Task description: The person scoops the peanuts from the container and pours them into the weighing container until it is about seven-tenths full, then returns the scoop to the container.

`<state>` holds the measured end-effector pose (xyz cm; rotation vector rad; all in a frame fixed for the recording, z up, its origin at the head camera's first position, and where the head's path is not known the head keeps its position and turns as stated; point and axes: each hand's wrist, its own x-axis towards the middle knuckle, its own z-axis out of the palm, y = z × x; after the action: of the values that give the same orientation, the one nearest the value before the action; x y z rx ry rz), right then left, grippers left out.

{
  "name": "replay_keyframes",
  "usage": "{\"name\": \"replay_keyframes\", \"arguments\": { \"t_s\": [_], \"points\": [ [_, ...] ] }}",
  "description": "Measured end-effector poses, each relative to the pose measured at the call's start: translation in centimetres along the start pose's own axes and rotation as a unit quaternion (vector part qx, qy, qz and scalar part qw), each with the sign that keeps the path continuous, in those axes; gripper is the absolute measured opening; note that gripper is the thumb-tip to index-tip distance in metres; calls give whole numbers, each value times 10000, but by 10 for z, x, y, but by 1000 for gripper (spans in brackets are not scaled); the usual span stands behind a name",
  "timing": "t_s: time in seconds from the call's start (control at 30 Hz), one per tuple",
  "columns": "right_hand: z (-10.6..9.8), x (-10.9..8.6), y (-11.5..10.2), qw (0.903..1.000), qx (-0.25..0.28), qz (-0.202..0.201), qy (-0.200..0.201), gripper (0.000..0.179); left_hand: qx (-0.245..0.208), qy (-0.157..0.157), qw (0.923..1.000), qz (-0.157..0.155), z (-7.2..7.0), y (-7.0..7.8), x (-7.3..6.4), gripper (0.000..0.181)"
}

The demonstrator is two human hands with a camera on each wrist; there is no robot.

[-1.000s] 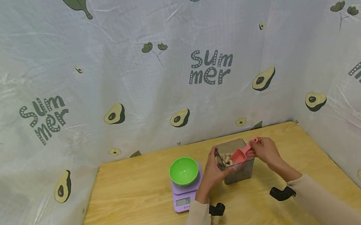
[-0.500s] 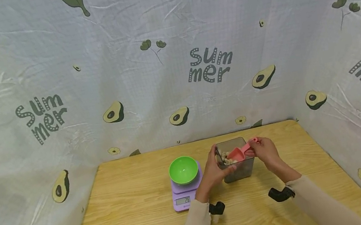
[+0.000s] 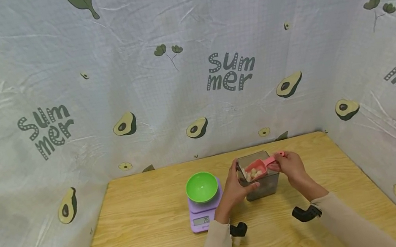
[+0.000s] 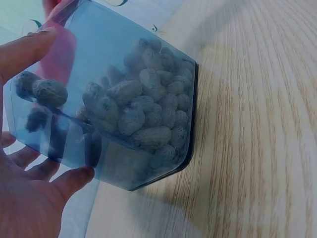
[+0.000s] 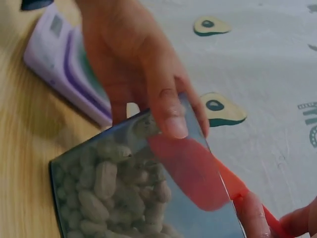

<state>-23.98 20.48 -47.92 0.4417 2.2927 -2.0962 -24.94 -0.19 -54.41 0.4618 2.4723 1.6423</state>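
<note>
A clear grey square container (image 3: 259, 191) holds several peanuts in their shells (image 4: 148, 104), heaped on its bottom. My left hand (image 3: 232, 187) grips its left side near the rim, thumb over the near wall and fingers round the far side. With my right hand (image 3: 292, 166) I pinch the handle of a red scoop (image 3: 260, 165). The scoop's bowl lies within the container's mouth, with several peanuts in it. Through the wall in the right wrist view, the red scoop (image 5: 190, 171) shows close to my left thumb.
Left of the container stands a purple kitchen scale (image 3: 199, 221), its display lit. On it rests a green bowl (image 3: 201, 188). The wooden table (image 3: 141, 234) meets a patterned white sheet (image 3: 156, 104) at the back.
The scoop has moved left in the container and its bowl has levelled, now with peanuts in it. My left hand keeps its hold on the container.
</note>
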Motion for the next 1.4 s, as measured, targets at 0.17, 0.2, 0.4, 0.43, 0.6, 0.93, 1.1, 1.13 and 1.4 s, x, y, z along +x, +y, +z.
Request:
{"name": "replay_keyframes", "arguments": {
  "t_s": [0.17,0.2,0.4,0.43,0.6,0.93,1.1,1.13,1.4],
  "points": [
    [-6,2,5,9958,853,336,-81,47,32,-53,10000,-17,-1,1,-2,111],
    [-7,2,6,9943,986,389,-79,48,67,-66,10000,-25,-2,2,-3,112],
    [-19,0,6,9847,1677,472,64,43,424,2,9988,257,-9,6,-7,113],
    [-21,0,5,9830,1779,453,72,39,504,37,9982,332,-11,7,-8,113],
    [-26,-3,-4,9741,2238,329,-22,20,729,196,9955,567,-24,16,-16,111],
    [-8,-7,-27,9696,2418,249,-289,24,805,603,9917,802,-63,36,-36,100],
    [6,-8,-31,9684,2448,225,-416,24,1049,798,9873,886,-81,37,-50,98],
    [9,-8,-32,9694,2405,227,-433,24,1126,865,9859,880,-84,36,-53,99],
    [44,-4,-33,9724,2244,265,-588,23,1566,1251,9788,425,-112,7,-69,105]
  ]
}}
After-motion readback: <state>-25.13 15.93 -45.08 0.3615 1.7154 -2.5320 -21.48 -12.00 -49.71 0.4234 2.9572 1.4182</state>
